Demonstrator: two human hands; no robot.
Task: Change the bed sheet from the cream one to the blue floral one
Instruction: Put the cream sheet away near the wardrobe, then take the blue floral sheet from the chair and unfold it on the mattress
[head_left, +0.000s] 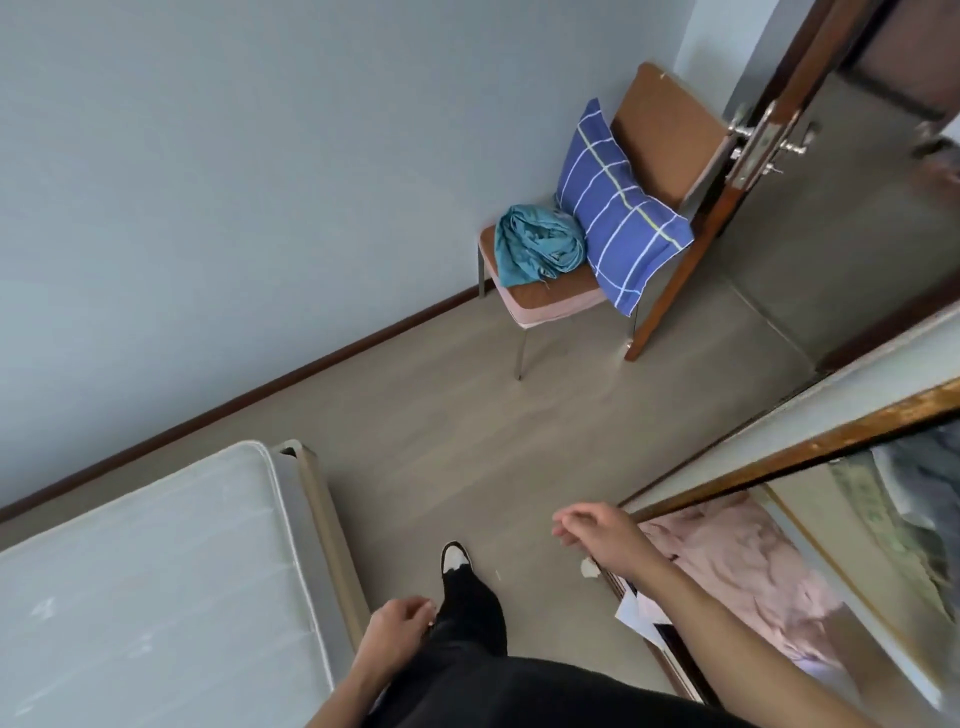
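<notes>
Bed: the mattress (156, 571) lies bare at 8 o'clock in the view, no sheet on it.
Cream sheet: not on the bed; a pale pink-cream bundle (743, 561) lies in the wardrobe (779, 457) at 4 o'clock, which may be it, though I cannot tell for sure.
Blue sheet: a bunched teal-blue cloth (537, 244) sits on the front of the chair (660, 119) seat, at 12 to 1 o'clock from the hands, well apart from both; no floral print shows from here.
Pillow: a blue checked pillow (623, 208) leans on the chair back, touching the cloth on its right side.
Long axis: the bundle is a rounded heap, slightly longer from front-left to back-right of the seat.
Right hand (592, 527): raised ahead of the body, fingers loosely curled, grip holding nothing; it looks the nearer hand to the chair.
Left hand (400, 621): low by the thigh, fingers loosely curled, grip holding nothing, just beside the bed frame (322, 519).
Step in hand: likely walking to the chair to fetch the cloth; a foot (456, 556) is forward on the floor.
Next move: cross the floor toward 1 o'clock and take the bundle from its free left side, away from the pillow.
</notes>
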